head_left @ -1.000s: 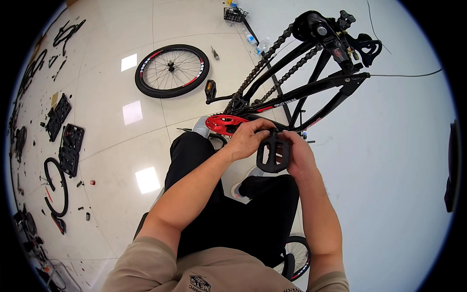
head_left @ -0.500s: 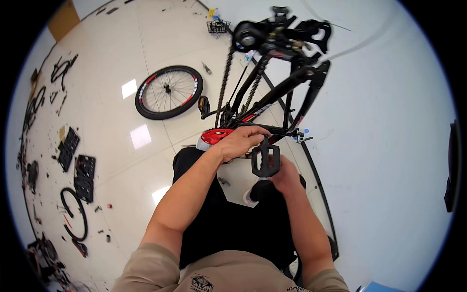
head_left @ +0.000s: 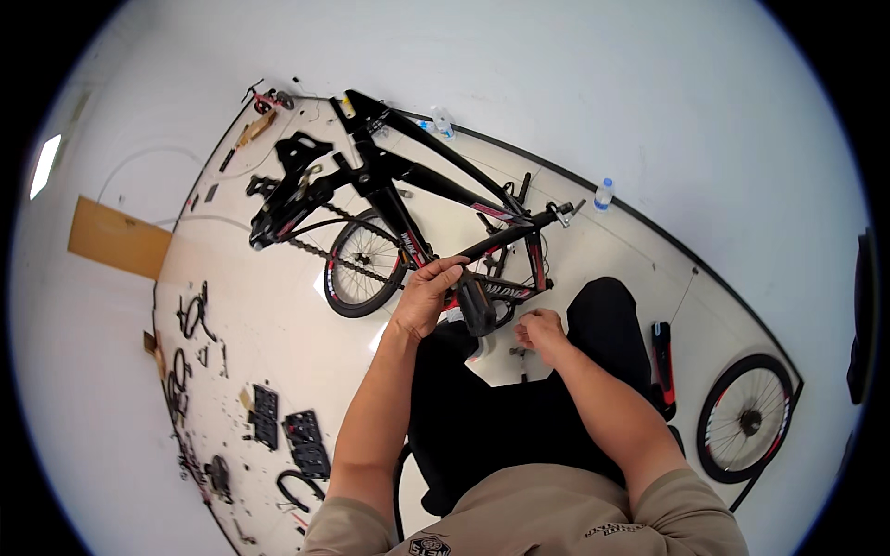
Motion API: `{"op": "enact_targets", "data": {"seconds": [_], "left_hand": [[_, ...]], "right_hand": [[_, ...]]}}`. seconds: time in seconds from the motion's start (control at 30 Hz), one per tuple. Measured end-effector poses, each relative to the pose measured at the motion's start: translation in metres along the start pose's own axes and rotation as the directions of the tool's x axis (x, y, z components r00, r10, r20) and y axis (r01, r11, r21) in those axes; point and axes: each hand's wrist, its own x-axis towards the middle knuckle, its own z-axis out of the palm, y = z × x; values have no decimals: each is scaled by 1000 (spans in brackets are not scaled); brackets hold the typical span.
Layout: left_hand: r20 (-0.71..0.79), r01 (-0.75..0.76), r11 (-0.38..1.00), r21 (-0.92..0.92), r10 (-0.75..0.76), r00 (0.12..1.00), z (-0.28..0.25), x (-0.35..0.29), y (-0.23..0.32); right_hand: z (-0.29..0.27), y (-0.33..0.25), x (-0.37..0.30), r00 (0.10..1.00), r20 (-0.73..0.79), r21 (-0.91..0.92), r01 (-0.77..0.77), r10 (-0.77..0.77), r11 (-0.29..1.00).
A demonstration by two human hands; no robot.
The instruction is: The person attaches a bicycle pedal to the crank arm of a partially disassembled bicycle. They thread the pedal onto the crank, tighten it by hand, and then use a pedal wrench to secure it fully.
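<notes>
A black bicycle frame [head_left: 454, 190] with red and white marks tilts in front of me, its chain [head_left: 334, 250] hanging loose along it. Beside the red chainring, my left hand [head_left: 429, 292] is closed round the pedal end of the crank arm, most of which it hides. A black pedal [head_left: 476, 304] hangs edge-on just right of those fingers. My right hand [head_left: 540, 331], to the right of the pedal and apart from it, has its fingers curled in. Whether anything is inside them is hidden. Below it a small dark tool [head_left: 522, 363] lies on the floor.
One wheel [head_left: 363, 264] lies behind the frame; another wheel [head_left: 744, 419] is at the right by the wall. A black-and-red part [head_left: 662, 366] lies beside my knee. Opened tool cases [head_left: 304, 443] and loose parts are at lower left. A water bottle [head_left: 603, 194] stands along the wall.
My view has shifted and the frame now leans leftward in it. The pedal has turned from its flat face to its edge. My right hand has come away from the pedal.
</notes>
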Motion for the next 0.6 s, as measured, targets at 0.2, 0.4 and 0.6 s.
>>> {"op": "enact_targets", "data": {"seconds": [0.2, 0.4, 0.6], "left_hand": [[-29, -52, 999, 10, 52, 998, 0, 4, -8], [-88, -141, 989, 48, 145, 985, 4, 0, -21], [-106, -243, 944, 221, 271, 957, 1, -5, -32]], "right_hand": [[2, -7, -10, 999, 36, -16, 41, -41, 999], [5, -11, -12, 998, 47, 39, 50, -52, 998], [7, -9, -8, 994, 80, 36, 65, -68, 997]]}}
